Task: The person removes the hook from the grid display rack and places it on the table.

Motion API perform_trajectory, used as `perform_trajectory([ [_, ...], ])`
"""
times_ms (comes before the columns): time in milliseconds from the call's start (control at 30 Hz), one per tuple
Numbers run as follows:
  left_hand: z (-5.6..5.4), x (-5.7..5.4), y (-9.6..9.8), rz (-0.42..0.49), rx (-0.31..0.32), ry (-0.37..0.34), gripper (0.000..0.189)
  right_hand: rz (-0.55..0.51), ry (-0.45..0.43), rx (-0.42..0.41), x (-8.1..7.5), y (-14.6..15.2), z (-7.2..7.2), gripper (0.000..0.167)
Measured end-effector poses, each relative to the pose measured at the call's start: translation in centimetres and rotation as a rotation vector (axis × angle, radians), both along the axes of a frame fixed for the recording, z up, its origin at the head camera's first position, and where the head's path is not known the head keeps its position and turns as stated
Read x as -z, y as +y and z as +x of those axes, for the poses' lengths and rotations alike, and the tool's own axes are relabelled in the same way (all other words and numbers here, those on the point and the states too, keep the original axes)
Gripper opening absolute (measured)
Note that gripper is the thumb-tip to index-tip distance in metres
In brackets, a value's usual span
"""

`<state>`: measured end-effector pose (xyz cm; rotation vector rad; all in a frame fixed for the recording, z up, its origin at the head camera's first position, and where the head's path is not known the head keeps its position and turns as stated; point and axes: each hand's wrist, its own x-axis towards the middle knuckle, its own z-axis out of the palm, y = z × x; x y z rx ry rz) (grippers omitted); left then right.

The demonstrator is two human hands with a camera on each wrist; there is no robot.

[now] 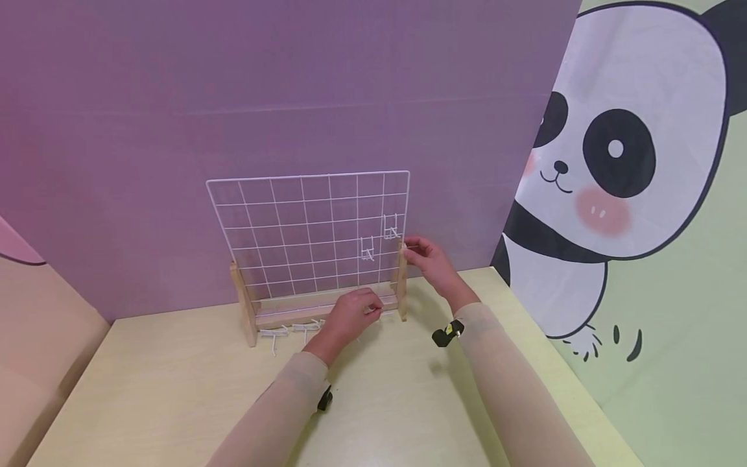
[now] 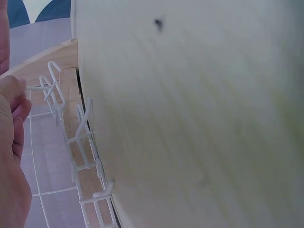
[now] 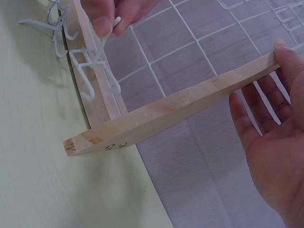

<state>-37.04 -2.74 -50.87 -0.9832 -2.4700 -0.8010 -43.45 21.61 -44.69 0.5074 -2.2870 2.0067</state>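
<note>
A white wire grid panel (image 1: 309,176) stands upright in a wooden stand (image 1: 403,288). Low at the panel's right side, my left hand (image 1: 350,316) pinches the prong of a white wire hook (image 3: 90,63) between thumb and fingertips. This hook is close over the stand's bottom rail (image 3: 97,107). My right hand (image 1: 430,264) grips the top of the right wooden post, thumb on its front edge and fingers behind it. Two more white hooks, an upper one (image 1: 391,231) and a lower one (image 1: 367,253), hang on the grid's right part.
Several loose white hooks (image 1: 274,333) lie along the stand's front on the pale wooden table (image 1: 175,389). A purple wall panel (image 1: 350,78) rises behind the stand. To the right is a green wall with a painted panda (image 1: 677,162).
</note>
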Motion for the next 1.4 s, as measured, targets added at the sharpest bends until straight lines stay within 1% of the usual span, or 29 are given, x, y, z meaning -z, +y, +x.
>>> perform_trajectory([
  [133, -0.25, 0.11, 0.15, -0.026, -0.003, -0.015, 0.006, 0.001, 0.005, 0.003, -0.12, -0.03, 0.13, 0.037],
  [233, -0.24, 0.09, 0.24, -0.039, 0.002, -0.025, 0.007, 0.0, 0.008, 0.006, -0.15, -0.1, 0.22, 0.036],
  [400, -0.16, 0.09, 0.38, -0.067, -0.007, -0.082, 0.009, -0.004, 0.006, 0.008, -0.21, -0.12, 0.37, 0.037],
  [500, -0.19, 0.2, 0.44, -0.081, -0.011, -0.102, 0.009, -0.004, 0.006, 0.007, -0.19, -0.12, 0.4, 0.037],
  [667, -0.2, 0.26, 0.44, -0.081, 0.008, -0.134, 0.01, -0.009, 0.004, 0.004, -0.14, -0.12, 0.32, 0.039],
  [900, -0.33, 0.27, 0.41, -0.099, 0.035, -0.18, 0.005, -0.01, -0.001, 0.003, -0.16, -0.07, 0.22, 0.038],
  [1067, -0.4, 0.41, 0.36, -0.102, 0.054, -0.175, 0.004, -0.009, 0.0, 0.007, -0.17, -0.08, 0.18, 0.036],
  [1233, -0.37, 0.48, 0.27, -0.121, 0.084, -0.149, 0.002, -0.007, -0.006, 0.008, -0.25, -0.1, 0.24, 0.037],
  [1400, -0.2, 0.47, 0.29, -0.132, 0.102, -0.145, 0.005, -0.008, -0.011, 0.004, -0.38, -0.1, 0.36, 0.037],
])
